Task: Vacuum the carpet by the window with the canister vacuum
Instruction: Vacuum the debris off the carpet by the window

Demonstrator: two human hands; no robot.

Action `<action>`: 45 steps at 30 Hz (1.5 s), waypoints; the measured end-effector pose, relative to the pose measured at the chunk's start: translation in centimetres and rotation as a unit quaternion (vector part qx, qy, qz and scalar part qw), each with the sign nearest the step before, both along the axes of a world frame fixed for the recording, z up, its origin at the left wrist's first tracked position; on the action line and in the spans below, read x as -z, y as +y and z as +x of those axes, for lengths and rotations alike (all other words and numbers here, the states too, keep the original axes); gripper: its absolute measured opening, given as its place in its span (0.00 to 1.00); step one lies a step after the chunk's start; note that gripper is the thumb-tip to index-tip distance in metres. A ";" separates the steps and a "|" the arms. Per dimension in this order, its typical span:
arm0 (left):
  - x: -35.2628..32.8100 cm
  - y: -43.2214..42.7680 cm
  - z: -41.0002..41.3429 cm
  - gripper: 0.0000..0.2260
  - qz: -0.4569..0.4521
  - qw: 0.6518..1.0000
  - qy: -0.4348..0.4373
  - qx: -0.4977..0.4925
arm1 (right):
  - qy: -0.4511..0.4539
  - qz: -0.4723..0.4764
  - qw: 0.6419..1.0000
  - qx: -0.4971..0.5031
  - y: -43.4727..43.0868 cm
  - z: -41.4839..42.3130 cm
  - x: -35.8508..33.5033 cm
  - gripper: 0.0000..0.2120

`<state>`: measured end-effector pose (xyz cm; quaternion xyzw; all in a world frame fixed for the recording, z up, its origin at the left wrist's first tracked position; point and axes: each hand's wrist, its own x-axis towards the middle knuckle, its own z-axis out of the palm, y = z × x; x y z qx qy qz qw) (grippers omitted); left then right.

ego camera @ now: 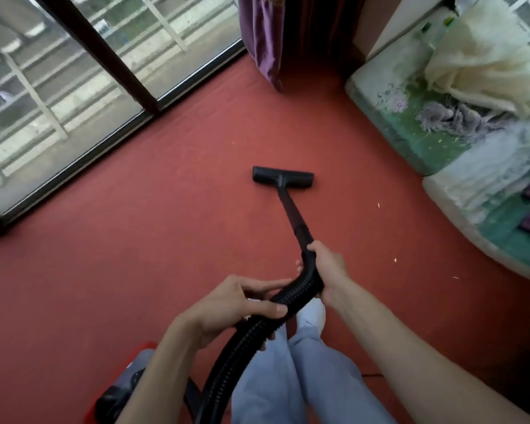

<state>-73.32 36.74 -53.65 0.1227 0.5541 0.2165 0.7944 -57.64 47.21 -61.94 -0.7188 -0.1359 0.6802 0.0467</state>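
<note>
A black floor nozzle (282,177) lies flat on the red carpet (165,209), in the middle of the floor and to the right of the window (74,71). Its black wand (291,209) slants back toward me. My right hand (327,267) grips the wand's lower end where the ribbed black hose (257,325) begins. My left hand (236,304) holds the hose a little further back, thumb over the top. The hose curves down to the red and black canister (126,390) at my left, partly hidden by my left forearm.
Stacked mattresses (441,142) with cream and purple cloth piled on top line the right side. A purple curtain (266,38) hangs at the far corner. Small white specks (395,260) lie on the carpet right of the wand. My legs in light trousers (303,377) stand below.
</note>
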 end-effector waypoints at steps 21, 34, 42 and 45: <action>-16.9 -2.6 6.3 0.25 0.161 0.959 0.231 -0.043 | 0.110 -0.005 0.985 0.134 1.4 2.0 -17.0 0.08; -25.3 -6.3 3.2 0.23 0.210 0.962 0.168 0.057 | 0.060 0.084 0.954 0.283 -5.5 2.6 -27.3 0.12; -25.9 -6.7 3.7 0.22 0.244 0.952 0.098 0.157 | 0.042 0.121 0.898 0.421 -9.8 5.9 -29.3 0.14; -25.5 -7.6 5.4 0.23 0.240 0.948 0.073 0.194 | 0.029 0.122 0.883 0.452 -12.1 8.2 -29.5 0.11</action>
